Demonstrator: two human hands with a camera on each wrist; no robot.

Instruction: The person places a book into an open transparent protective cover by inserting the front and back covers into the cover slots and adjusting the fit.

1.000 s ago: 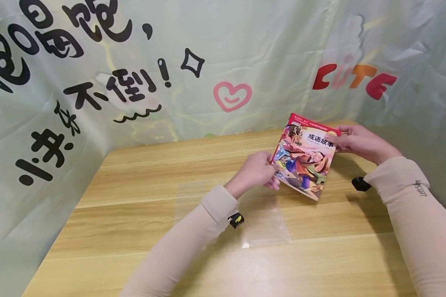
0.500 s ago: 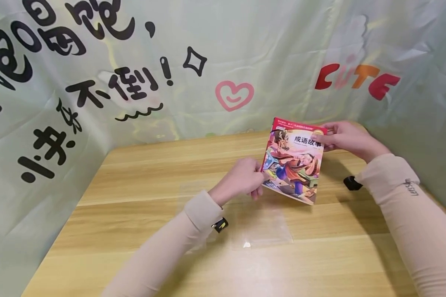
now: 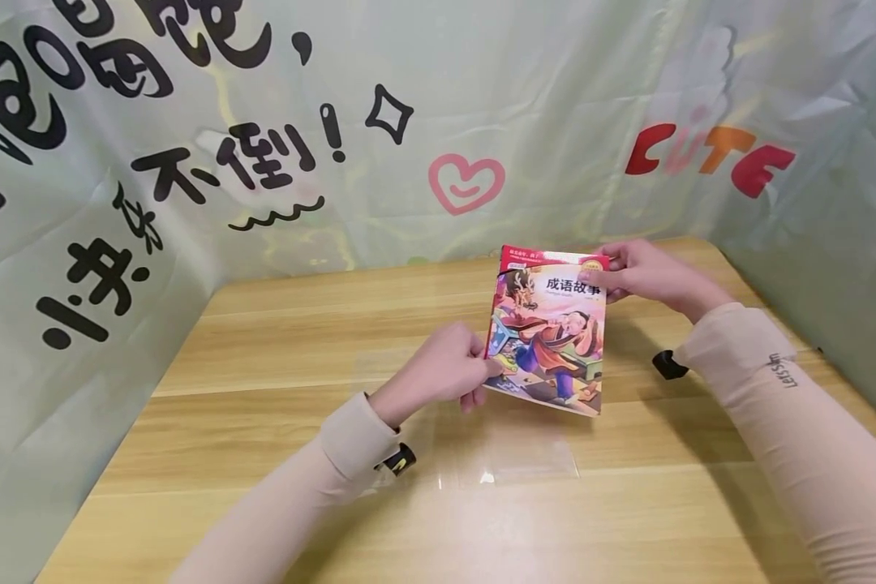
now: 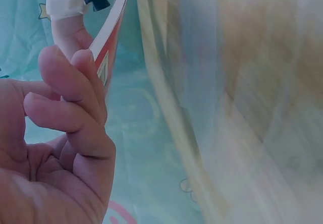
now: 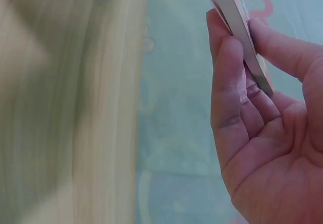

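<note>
Left grip (image 3: 441, 367) and right grip (image 3: 648, 277) — both closed — pinch a book (image 3: 547, 337) above the table (image 3: 263, 349).

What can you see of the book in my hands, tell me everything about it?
The book is a thin, closed paperback, by its look, with a glossy cover: a red band along the top, large black Chinese characters below it, and a colourful drawing of a figure in an orange-red robe. The wrist views show its pale page edges. It is tilted with the cover toward the head camera, seemingly held above the wooden table. The left hand pinches its lower left edge; the right hand grips its upper right corner.
</note>
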